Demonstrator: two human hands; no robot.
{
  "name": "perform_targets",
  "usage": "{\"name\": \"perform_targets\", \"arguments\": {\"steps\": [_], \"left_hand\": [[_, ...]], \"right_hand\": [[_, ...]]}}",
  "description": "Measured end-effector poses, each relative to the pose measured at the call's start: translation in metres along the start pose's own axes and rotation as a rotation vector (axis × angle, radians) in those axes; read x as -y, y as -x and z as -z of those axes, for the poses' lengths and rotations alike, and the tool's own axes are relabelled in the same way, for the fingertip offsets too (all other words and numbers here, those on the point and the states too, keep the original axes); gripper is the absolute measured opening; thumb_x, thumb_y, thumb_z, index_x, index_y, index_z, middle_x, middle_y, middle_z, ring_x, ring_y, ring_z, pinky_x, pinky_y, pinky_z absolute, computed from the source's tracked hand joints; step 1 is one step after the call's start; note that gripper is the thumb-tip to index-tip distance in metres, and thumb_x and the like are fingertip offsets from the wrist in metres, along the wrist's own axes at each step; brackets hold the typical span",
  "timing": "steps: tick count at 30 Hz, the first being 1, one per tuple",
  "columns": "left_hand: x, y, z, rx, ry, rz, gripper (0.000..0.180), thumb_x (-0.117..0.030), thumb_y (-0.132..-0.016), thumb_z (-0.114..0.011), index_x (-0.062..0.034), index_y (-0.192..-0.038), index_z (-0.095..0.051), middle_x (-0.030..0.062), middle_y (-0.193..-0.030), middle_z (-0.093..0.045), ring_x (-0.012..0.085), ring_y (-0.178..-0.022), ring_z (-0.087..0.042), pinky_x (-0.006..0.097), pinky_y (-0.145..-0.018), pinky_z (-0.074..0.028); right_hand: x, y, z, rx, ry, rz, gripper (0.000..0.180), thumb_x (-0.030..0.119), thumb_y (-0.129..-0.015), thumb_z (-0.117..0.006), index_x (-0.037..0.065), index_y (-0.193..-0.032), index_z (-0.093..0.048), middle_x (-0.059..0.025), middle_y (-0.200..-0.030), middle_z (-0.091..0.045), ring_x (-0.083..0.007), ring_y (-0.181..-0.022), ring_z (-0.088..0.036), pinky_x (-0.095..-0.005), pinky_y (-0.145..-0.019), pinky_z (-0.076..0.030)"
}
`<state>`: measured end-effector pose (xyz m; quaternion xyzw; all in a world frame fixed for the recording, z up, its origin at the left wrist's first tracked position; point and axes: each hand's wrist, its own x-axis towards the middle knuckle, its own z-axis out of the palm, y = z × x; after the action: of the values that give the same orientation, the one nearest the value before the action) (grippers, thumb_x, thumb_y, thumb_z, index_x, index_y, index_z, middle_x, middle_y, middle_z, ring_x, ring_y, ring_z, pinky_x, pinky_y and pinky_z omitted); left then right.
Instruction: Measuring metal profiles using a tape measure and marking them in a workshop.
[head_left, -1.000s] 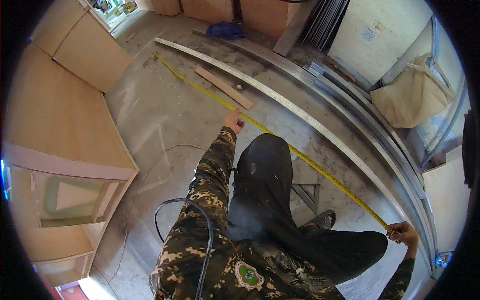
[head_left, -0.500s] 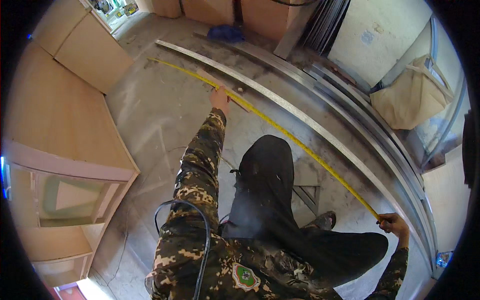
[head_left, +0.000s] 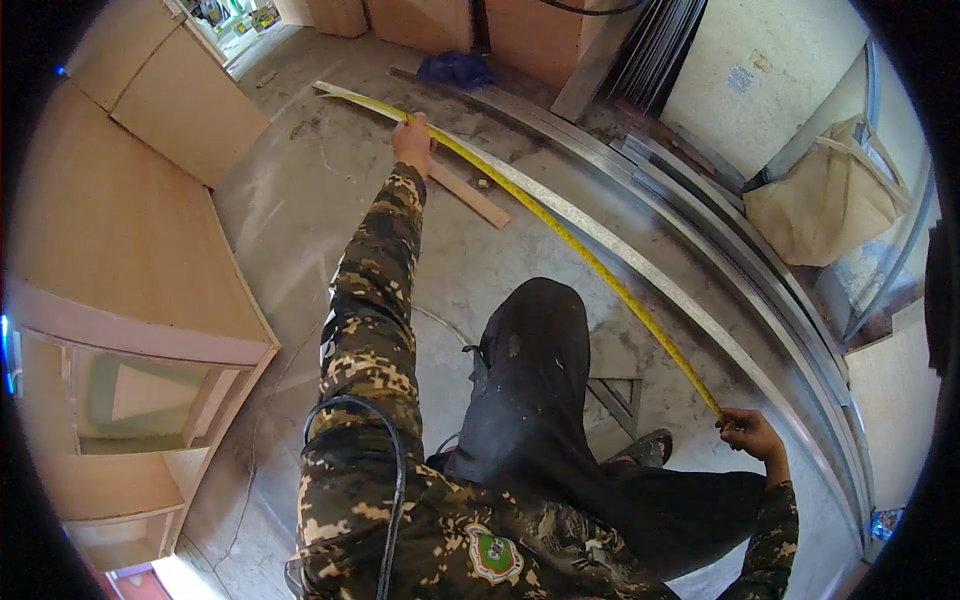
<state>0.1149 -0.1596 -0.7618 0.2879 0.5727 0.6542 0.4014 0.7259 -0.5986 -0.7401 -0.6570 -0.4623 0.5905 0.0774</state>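
A yellow tape measure (head_left: 580, 246) is stretched out between my two hands. My left hand (head_left: 413, 145), at the end of an outstretched arm, grips the blade near its far end, which rests over the tip of a long pale metal bar (head_left: 640, 256). At the lower right, my right hand (head_left: 752, 436) is closed round the near end of the tape, and its fingers hide what is there. The tape crosses the bar at the far side and runs apart from it, on my side, toward my right hand.
A flat wooden strip (head_left: 472, 195) lies on the floor past my left hand. More metal profiles (head_left: 700, 215) run behind the bar. A beige bag (head_left: 825, 195) stands at the right, a blue cloth (head_left: 455, 69) at the back, and a wooden cabinet (head_left: 140, 230) at the left.
My left hand has moved up and left, bringing the tape's far end onto the bar's tip. My right hand has shifted left and slightly up, still holding the tape.
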Motion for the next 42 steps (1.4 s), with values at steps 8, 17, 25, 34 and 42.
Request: {"name": "perform_targets", "arguments": {"steps": [8, 17, 25, 34, 42], "left_hand": [[-0.009, -0.008, -0.005, 0.056, 0.140, 0.014, 0.023, -0.023, -0.087, -0.056, -0.0015, -0.083, -0.050, 0.0054, -0.063, -0.045, 0.0158, -0.049, -0.046, 0.029, -0.042, -0.040], [0.003, -0.002, -0.007, 0.039, 0.049, 0.061, 0.020, -0.022, -0.089, -0.054, -0.0022, -0.089, -0.051, 0.0053, -0.067, -0.048, 0.0156, -0.054, -0.047, 0.031, -0.044, -0.039], [0.004, 0.010, -0.009, 0.070, 0.025, 0.002, 0.022, -0.024, -0.090, -0.053, -0.0023, -0.094, -0.054, 0.0045, -0.080, -0.054, 0.0142, -0.062, -0.053, 0.026, -0.049, -0.046], [0.005, 0.009, -0.009, 0.079, 0.003, 0.007, 0.021, -0.023, -0.090, -0.054, -0.0022, -0.091, -0.053, 0.0039, -0.076, -0.051, 0.0144, -0.060, -0.051, 0.027, -0.048, -0.045], [0.008, 0.014, -0.012, 0.081, -0.010, 0.011, 0.023, -0.024, -0.090, -0.055, -0.0013, -0.091, -0.053, 0.0035, -0.074, -0.049, 0.0137, -0.058, -0.049, 0.027, -0.047, -0.045]], "right_hand": [[0.007, -0.002, -0.006, 0.015, -0.024, 0.040, 0.041, 0.010, -0.075, -0.068, -0.003, -0.113, -0.059, -0.0031, -0.078, -0.061, -0.0094, -0.061, -0.054, -0.0238, -0.052, -0.046], [0.018, -0.006, -0.019, 0.091, -0.063, 0.024, 0.049, 0.015, -0.078, -0.070, -0.001, -0.121, -0.055, -0.0040, -0.088, -0.063, -0.0088, -0.064, -0.055, -0.0233, -0.054, -0.047], [0.021, -0.003, -0.021, 0.060, -0.073, 0.026, 0.044, 0.011, -0.076, -0.070, -0.003, -0.116, -0.057, -0.0030, -0.082, -0.061, -0.0101, -0.063, -0.056, -0.0240, -0.053, -0.046], [0.023, -0.004, -0.020, 0.066, -0.055, 0.022, 0.029, 0.008, -0.077, -0.068, -0.001, -0.104, -0.061, -0.0008, -0.074, -0.058, -0.0093, -0.059, -0.054, -0.0232, -0.052, -0.044], [0.015, -0.002, -0.016, 0.067, -0.044, -0.036, 0.034, 0.009, -0.076, -0.068, -0.002, -0.108, -0.060, -0.0023, -0.075, -0.059, -0.0098, -0.060, -0.054, -0.0237, -0.052, -0.045]]}}
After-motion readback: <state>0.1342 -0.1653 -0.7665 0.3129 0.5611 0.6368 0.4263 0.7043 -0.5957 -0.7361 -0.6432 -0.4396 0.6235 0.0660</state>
